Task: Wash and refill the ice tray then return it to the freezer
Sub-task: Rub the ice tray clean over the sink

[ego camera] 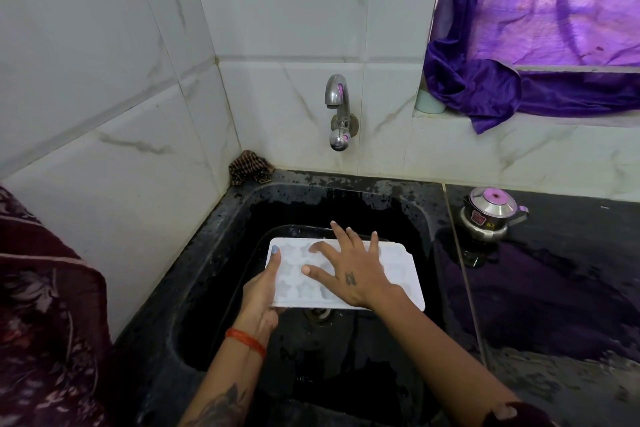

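Ice tray point(398, 274) held over the black sink point(214, 253), cavity side up, star-shaped moulds showing. My left hand point(259, 291) grips the tray's left short end: thumb laid along the top edge, the other fingers curled underneath and mostly hidden. My right hand point(349, 270) lies flat on the top face, fingers spread and straight, fingertips toward the far long edge, thumb out to the left over the moulds; it presses or rubs, not gripping. Tray's long axis runs left to right, slightly skewed, the right end a little nearer me. The tap point(337, 111) sits on the back wall, straight beyond the tray and higher; no water seen running from its spout. My judgement: still washing, refill not begun. The relation that matters: spout lies ahead of my right fingertips, tray short of it, so the tray would need to go forward under it, or the right hand reach on to the knob, being the nearer and free one. Left hand carries the weight meanwhile. Small steel pot point(491, 215) on the wet counter point(554, 288) to the right, well apart. Purple cloth point(485, 94) on the ledge.
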A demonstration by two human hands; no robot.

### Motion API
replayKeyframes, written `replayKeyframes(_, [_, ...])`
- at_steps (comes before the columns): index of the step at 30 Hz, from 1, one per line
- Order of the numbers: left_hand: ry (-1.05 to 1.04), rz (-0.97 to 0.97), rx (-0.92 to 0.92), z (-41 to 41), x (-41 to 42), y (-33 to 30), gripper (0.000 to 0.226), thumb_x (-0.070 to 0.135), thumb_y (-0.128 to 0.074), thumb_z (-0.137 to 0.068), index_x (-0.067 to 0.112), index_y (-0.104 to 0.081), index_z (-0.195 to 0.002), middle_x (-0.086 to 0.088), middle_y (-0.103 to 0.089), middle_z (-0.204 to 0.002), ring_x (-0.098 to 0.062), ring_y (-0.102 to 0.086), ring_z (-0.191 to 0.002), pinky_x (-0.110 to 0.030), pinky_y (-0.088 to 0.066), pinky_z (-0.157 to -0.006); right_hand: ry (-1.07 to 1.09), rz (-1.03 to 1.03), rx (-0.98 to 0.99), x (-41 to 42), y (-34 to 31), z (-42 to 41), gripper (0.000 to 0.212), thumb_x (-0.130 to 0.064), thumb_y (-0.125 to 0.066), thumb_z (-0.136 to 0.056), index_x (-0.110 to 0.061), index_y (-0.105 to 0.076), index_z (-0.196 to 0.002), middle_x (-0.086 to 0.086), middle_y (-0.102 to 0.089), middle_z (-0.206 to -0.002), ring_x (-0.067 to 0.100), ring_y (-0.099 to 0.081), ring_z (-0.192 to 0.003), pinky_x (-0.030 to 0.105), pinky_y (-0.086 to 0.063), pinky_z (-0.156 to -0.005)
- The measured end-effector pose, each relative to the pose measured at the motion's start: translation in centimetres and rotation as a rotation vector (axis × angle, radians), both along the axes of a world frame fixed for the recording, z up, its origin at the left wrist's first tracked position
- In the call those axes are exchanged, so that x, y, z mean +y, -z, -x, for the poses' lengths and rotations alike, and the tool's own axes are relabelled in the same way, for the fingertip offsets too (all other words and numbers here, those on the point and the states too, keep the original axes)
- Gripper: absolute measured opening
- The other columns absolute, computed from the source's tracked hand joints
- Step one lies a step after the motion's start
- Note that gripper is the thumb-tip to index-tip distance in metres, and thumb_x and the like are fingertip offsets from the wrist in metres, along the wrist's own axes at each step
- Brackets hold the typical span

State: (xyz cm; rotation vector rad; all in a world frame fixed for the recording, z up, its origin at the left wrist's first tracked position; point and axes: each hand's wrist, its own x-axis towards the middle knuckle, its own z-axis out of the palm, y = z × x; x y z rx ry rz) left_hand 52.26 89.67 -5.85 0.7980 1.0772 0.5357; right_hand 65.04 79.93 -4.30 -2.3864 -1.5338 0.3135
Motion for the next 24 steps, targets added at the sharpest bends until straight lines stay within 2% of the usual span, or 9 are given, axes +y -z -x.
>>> replayKeyframes(5, [-0.009,-0.005,0.018,-0.16,-0.06,0.06,0.046,0.047,-0.068,-0.079,0.003,-0.068,-0.091,-0.021,-0.071,-0.099,-0.037,-0.069,-0.09,-0.047,-0.056,-0.082,-0.009,0.106,0.015,0.51,-0.24,0.15,0.058,-0.077,-0.021,-0.082,-0.052,-0.037,-0.133,0.003,-0.01,-0.159,0.035,0.0,-0.146,0.067,0.016,-0.107])
replayKeyframes(9, [-0.002,0.008,0.018,-0.11,-0.11,0.06,0.046,0.047,-0.069,-0.079,0.003,-0.068,-0.091,-0.021,-0.071,-0.1,-0.038,-0.069,-0.091,-0.051,-0.054,-0.088,-0.019,0.119,0.031,0.43,-0.69,0.0,0.054,-0.074,-0.023,-0.085,-0.052,-0.041,-0.13,0.004,-0.022,-0.156,0.032,-0.009,-0.145,0.067,0.016,-0.107])
replayKeyframes(14, [0.015,0.011,0.01,-0.17,-0.51,-0.13,0.044,0.048,-0.065,-0.082,0.005,-0.068,-0.089,-0.02,-0.071,-0.094,-0.034,-0.069,-0.082,-0.041,-0.057,-0.071,-0.03,0.117,-0.018,0.26,-0.76,-0.26,0.053,-0.073,-0.023,-0.086,-0.048,-0.046,-0.127,0.002,-0.031,-0.151,0.03,-0.016,-0.143,0.067,0.016,-0.106])
replayKeyframes(17, [0.012,0.018,0.014,-0.28,-0.62,-0.16,0.046,0.049,-0.065,-0.081,0.004,-0.068,-0.09,-0.021,-0.071,-0.094,-0.035,-0.069,-0.082,-0.041,-0.057,-0.071,-0.018,0.143,-0.065,0.34,-0.51,-0.26,0.068,-0.079,-0.012,-0.078,-0.046,-0.044,-0.127,0.004,-0.026,-0.154,0.035,-0.01,-0.145,0.067,0.019,-0.105])
replayKeyframes(20, [0.007,0.019,0.013,-0.49,-0.72,-0.24,0.051,0.051,-0.069,-0.074,0.003,-0.069,-0.093,-0.022,-0.072,-0.095,-0.037,-0.07,-0.085,-0.046,-0.057,-0.078,-0.01,0.097,-0.094,0.57,-0.13,0.01,0.088,-0.082,0.005,-0.062,-0.048,-0.042,-0.128,0.005,-0.008,-0.16,0.039,0.003,-0.145,0.067,0.019,-0.105])
replayKeyframes(24, [0.011,0.018,-0.003,-0.51,-0.81,-0.57,0.067,0.055,-0.07,-0.058,0.003,-0.069,-0.101,-0.021,-0.072,-0.099,-0.038,-0.07,-0.091,-0.05,-0.055,-0.085,-0.027,0.039,-0.084,0.61,-0.18,0.32,0.088,-0.081,0.006,-0.063,-0.048,-0.042,-0.129,0.003,0.007,-0.16,0.033,0.017,-0.144,0.066,0.019,-0.106])
